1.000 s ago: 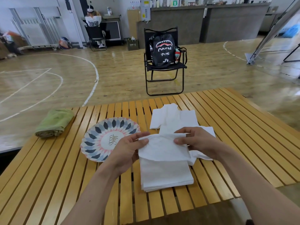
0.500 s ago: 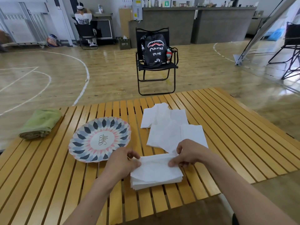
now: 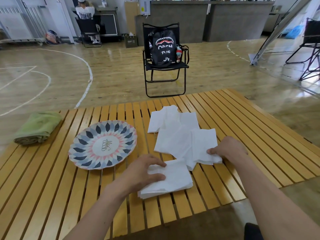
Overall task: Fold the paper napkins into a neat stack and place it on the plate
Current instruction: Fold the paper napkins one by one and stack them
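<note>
Far left: a rolled green towel (image 3: 38, 128) lies at the edge of the table (image 3: 52, 187), well apart from the work; we judge it idle.

The plate (image 3: 81, 135) sits just left of the pile and is still bare, close enough for a short transfer.

Left hand (image 3: 143, 172): fingers nearly straight, laid flat on the left part of the folded stack (image 3: 173, 181), gripping nothing. We read this as pressing the creases and keeping the pile from sliding.

The stack is white, several layers, roughly square, with edges nearly flush and slight fanning at the near left corner. It lies on the slats, not on the plate.

The unfolded napkins (image 3: 176, 135) overlap loosely behind it. We cannot tell whether they touch its far corner.

Right hand (image 3: 228, 149): fingers curled, thumb on top, pinching the nearest sheet's right corner, probably the next one to fold.
</note>
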`<act>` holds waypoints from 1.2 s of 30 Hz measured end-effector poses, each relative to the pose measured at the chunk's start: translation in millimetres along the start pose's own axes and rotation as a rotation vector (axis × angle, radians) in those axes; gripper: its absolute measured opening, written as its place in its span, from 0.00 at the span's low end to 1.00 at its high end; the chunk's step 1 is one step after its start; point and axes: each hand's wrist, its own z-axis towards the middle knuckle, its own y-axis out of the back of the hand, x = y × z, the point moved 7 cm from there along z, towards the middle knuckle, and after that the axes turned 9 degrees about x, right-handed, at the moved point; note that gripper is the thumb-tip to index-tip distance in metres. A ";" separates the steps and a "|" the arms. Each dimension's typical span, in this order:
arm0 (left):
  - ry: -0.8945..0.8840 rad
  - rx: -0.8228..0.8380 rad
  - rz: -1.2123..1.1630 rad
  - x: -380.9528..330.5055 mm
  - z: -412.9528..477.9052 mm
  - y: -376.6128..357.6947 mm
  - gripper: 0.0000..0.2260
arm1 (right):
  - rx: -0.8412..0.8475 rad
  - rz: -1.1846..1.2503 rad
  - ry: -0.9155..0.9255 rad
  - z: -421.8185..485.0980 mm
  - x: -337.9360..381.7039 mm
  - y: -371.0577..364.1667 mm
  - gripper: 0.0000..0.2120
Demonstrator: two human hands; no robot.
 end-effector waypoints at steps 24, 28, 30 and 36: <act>0.021 0.029 -0.069 6.5 -0.2 7.5 0.13 | 0.119 -0.296 0.602 -38.5 70.6 -38.8 0.33; 0.022 -0.007 -0.059 11.9 -0.7 9.6 0.10 | 0.021 -0.487 0.611 -42.9 79.5 -52.4 0.28; 0.021 -0.035 -0.100 14.0 -1.8 12.7 0.10 | -0.031 -0.472 0.614 -44.3 83.1 -48.8 0.20; -0.016 -0.143 -0.173 13.2 -3.4 23.4 0.08 | -0.121 -0.285 0.612 -51.0 81.5 -15.2 0.08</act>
